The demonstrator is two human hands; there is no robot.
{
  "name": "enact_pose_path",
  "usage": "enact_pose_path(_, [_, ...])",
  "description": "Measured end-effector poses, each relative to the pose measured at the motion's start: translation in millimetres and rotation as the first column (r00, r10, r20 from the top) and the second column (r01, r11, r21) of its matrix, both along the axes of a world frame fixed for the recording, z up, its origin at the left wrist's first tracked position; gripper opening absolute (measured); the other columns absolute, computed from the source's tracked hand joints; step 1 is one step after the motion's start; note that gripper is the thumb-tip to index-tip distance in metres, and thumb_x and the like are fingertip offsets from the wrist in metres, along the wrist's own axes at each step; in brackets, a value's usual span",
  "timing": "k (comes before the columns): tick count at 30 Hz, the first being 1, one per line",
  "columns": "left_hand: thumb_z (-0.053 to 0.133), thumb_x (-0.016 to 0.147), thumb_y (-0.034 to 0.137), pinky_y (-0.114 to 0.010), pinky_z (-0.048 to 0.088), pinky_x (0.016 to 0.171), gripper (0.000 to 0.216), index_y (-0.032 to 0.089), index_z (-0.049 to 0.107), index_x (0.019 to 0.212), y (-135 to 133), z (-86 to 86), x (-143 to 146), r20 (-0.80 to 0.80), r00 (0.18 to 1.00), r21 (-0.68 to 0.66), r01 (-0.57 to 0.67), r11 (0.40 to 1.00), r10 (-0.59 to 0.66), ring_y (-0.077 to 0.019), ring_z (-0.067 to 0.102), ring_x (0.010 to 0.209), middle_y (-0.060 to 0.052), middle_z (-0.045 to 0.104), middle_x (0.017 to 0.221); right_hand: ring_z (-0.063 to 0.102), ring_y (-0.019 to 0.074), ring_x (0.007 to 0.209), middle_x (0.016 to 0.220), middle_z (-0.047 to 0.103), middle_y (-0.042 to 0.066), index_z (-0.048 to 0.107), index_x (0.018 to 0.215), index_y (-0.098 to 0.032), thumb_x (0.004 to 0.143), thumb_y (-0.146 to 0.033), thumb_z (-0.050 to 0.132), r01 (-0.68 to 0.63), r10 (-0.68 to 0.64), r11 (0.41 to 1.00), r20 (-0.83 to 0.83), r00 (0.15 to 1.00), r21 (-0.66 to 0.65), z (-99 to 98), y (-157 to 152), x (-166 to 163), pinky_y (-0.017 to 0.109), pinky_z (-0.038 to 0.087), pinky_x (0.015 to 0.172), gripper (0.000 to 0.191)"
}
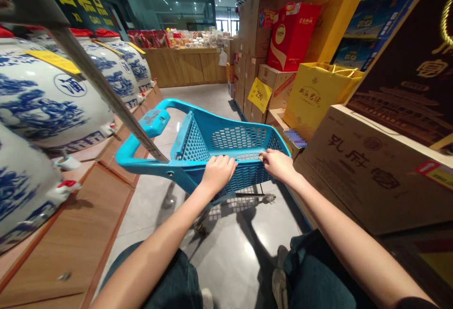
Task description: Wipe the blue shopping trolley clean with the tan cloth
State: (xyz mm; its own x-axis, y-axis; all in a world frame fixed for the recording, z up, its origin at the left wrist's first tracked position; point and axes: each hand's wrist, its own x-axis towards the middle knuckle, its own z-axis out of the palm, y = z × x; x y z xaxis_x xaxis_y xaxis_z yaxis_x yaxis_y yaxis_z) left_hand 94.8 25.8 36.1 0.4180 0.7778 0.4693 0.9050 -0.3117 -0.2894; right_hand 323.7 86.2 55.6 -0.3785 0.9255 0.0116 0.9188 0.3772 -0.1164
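Observation:
A small blue plastic shopping cart stands sideways in front of me, its handle to the left and its perforated basket to the right. My left hand is closed over the near top rim, around the middle of the basket. Farther right, my right hand curls over the same rim near the basket's end corner. The fingertips of both hands are partly hidden behind the rim. A grey metal pole rises slantwise from the cart by the handle toward the upper left.
Large blue-and-white jars line a wooden ledge on the left. Stacked cartons, a yellow gift bag and a red box crowd the right. A wooden counter with packaged goods crosses the aisle's far end.

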Motion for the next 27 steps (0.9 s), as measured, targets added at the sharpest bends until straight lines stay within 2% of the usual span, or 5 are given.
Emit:
enact_pose_path(5, [0.042,0.108,0.031,-0.038,0.032,0.068,0.035,0.017,0.069,0.091,-0.9,1.0,-0.1,-0.014,1.0,0.011,-0.001,1.0,0.001,-0.0248,0.062,0.081,-0.009,0.067,0.079,0.061,0.0213,0.125,0.145,0.062,0.012,0.058,0.147,-0.025,0.103,-0.02,0.046,-0.374,0.401,0.913,-0.183,0.898,0.165,-17.1,-17.8,-28.6,0.035,0.049,0.104,0.046])
enact_pose_path(14, [0.041,0.109,0.031,-0.038,0.031,0.068,0.037,0.018,0.068,0.087,0.9,-1.9,0.2,-0.024,1.0,0.035,0.005,0.999,-0.005,-0.0236,0.061,0.079,-0.008,0.067,0.079,0.07,0.0218,0.098,0.102,0.075,0.01,0.078,0.103,-0.021,0.106,-0.035,0.039,0.05,-0.049,0.998,0.035,0.998,-0.043,3.3,16.0,22.8,0.028,0.05,0.08,0.041])
enact_pose_path(17, [0.04,0.109,0.032,-0.038,0.031,0.068,0.037,0.018,0.068,0.088,1.2,-2.4,0.9,-0.012,1.0,0.029,-0.001,1.0,0.001,-0.024,0.06,0.08,-0.008,0.067,0.08,0.067,0.0229,0.11,0.119,0.072,0.011,0.069,0.13,-0.024,0.104,-0.026,0.041,-0.117,0.12,0.991,-0.042,0.992,0.069,-9.4,-0.6,5.2,0.031,0.052,0.088,0.038])
enact_pose_path(22, [0.041,0.108,0.031,-0.038,0.031,0.068,0.036,0.017,0.069,0.09,-0.2,-0.5,0.1,0.001,1.0,0.014,0.005,1.0,-0.005,-0.0244,0.06,0.081,-0.009,0.066,0.078,0.054,0.0251,0.136,0.156,0.052,0.014,0.049,0.154,-0.022,0.101,-0.012,0.043,-0.472,0.521,0.836,-0.134,0.843,0.281,-26.3,-18.8,-22.5,0.043,0.045,0.112,0.055])
enact_pose_path(27, [0.044,0.108,0.031,-0.038,0.03,0.067,0.034,0.017,0.068,0.088,-0.8,0.3,-1.1,-0.018,1.0,0.019,0.016,1.0,-0.015,-0.0244,0.061,0.08,-0.009,0.067,0.079,0.069,0.021,0.113,0.132,0.072,0.005,0.075,0.125,-0.027,0.106,-0.028,0.044,-0.226,0.241,0.969,-0.171,0.955,0.101,-15.7,6.2,1.6,0.03,0.053,0.091,0.037])
